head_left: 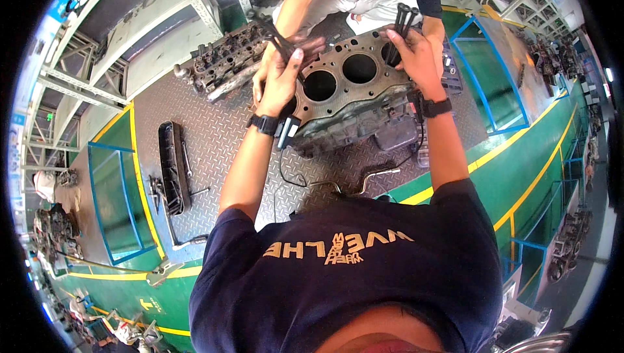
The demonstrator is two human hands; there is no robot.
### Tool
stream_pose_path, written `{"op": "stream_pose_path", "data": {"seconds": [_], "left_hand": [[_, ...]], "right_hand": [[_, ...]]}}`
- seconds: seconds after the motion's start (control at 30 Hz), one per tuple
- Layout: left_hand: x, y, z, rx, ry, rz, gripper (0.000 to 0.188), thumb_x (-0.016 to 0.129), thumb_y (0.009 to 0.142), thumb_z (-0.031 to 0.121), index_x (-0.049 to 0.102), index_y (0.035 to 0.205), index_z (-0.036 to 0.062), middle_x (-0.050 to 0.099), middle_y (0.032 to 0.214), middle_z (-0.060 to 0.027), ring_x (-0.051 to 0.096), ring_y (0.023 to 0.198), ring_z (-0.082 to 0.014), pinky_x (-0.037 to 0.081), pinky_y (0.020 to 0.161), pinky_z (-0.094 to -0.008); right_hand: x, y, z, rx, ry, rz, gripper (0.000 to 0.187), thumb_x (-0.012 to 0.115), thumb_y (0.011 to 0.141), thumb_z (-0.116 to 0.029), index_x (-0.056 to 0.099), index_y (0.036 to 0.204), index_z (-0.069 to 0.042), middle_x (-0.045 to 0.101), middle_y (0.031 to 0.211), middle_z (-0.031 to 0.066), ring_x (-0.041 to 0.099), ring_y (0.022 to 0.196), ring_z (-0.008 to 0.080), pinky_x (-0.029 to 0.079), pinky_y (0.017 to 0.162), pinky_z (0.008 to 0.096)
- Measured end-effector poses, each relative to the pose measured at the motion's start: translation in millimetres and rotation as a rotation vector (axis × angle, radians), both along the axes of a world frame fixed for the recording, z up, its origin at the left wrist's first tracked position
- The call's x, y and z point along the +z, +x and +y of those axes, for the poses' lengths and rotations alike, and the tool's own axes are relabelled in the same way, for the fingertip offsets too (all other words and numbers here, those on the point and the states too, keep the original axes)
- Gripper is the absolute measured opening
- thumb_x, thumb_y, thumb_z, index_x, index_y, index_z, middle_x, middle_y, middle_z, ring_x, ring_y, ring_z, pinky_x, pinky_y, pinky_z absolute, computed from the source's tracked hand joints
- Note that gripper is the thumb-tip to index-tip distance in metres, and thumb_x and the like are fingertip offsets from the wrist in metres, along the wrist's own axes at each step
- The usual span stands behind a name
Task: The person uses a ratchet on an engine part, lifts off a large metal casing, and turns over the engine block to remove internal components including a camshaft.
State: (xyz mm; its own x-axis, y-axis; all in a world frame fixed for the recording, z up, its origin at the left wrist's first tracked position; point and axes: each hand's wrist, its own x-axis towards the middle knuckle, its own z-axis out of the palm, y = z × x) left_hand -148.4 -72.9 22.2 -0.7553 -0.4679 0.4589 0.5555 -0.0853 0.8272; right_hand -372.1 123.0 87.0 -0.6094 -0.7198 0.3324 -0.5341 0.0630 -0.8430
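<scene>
My left hand (283,83) is closed around a bunch of long dark bolts (277,38) above the left end of an engine block (351,111). In my right hand (416,59) are several long black bolts (407,15), heads up, over the block's far right corner. The block's top face shows open round cylinder bores (359,68). Across from me a co-worker's hand (313,46) reaches in right beside my left hand, partly hidden by it. The co-worker's other arm (434,31) comes down behind my right hand.
A cylinder head (227,61) lies left of the block on the chequered metal bench (221,126). Further left sit a long black cover (171,168), a wrench (187,158) and a ratchet handle (190,242). A bent metal bar (378,174) lies near my body.
</scene>
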Motion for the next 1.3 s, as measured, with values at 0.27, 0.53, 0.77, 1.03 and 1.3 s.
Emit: {"op": "stream_pose_path", "data": {"seconds": [0.27, 0.53, 0.77, 1.03, 1.3], "left_hand": [[-40.3, -15.8, 3.8, -0.001, -0.088, -0.221, 0.044, 0.048, 0.104, 0.014, 0.038, 0.144, -0.0034, 0.061, 0.130, -0.0173, 0.057, 0.124, -0.0248, 0.041, 0.109, -0.0363], [-30.5, -4.8, 13.5, 0.155, 0.014, -0.269, 0.049, 0.047, 0.104, 0.013, 0.032, 0.149, -0.0020, 0.054, 0.138, -0.0155, 0.050, 0.130, -0.0247, 0.036, 0.112, -0.0375], [-9.4, 48.8, -12.4, 0.287, -0.004, -0.069, 0.056, 0.047, 0.105, 0.022, 0.027, 0.150, -0.0048, 0.056, 0.137, -0.0198, 0.051, 0.130, -0.0266, 0.037, 0.112, -0.0375], [-51.2, 56.6, -0.7, 0.323, -0.008, -0.181, 0.049, 0.047, 0.103, 0.012, 0.035, 0.149, 0.0002, 0.053, 0.141, -0.0175, 0.046, 0.135, -0.0250, 0.030, 0.115, -0.0381], [-6.4, 35.9, 11.3, 0.396, -0.190, -0.116, 0.049, 0.043, 0.105, 0.019, 0.035, 0.149, -0.0004, 0.056, 0.138, -0.0197, 0.047, 0.134, -0.0264, 0.032, 0.114, -0.0381]], "right_hand": [[-11.6, -26.4, -1.0, -0.113, -0.072, 0.033, 0.035, 0.062, 0.098, -0.029, 0.070, 0.108, 0.003, 0.072, 0.090, 0.0075, 0.064, 0.076, 0.0100, 0.049, 0.055, 0.0233], [-4.5, -7.1, 1.1, -0.074, -0.080, 0.066, 0.039, 0.060, 0.100, -0.025, 0.063, 0.123, 0.006, 0.072, 0.098, 0.0133, 0.064, 0.082, 0.0123, 0.053, 0.068, 0.0262], [-18.6, 14.9, -42.2, 0.290, -0.323, 0.003, 0.037, 0.054, 0.102, -0.019, 0.057, 0.128, 0.008, 0.070, 0.117, 0.0137, 0.064, 0.111, 0.0152, 0.045, 0.097, 0.0267], [-41.1, 25.3, -49.0, 0.246, -0.261, -0.089, 0.038, 0.051, 0.103, -0.015, 0.054, 0.132, 0.009, 0.067, 0.123, 0.0149, 0.063, 0.113, 0.0182, 0.046, 0.099, 0.0284], [-20.6, 49.9, -43.1, 0.331, -0.318, -0.205, 0.040, 0.047, 0.105, -0.015, 0.049, 0.134, 0.012, 0.064, 0.124, 0.0206, 0.062, 0.116, 0.0249, 0.047, 0.102, 0.0322]]}}
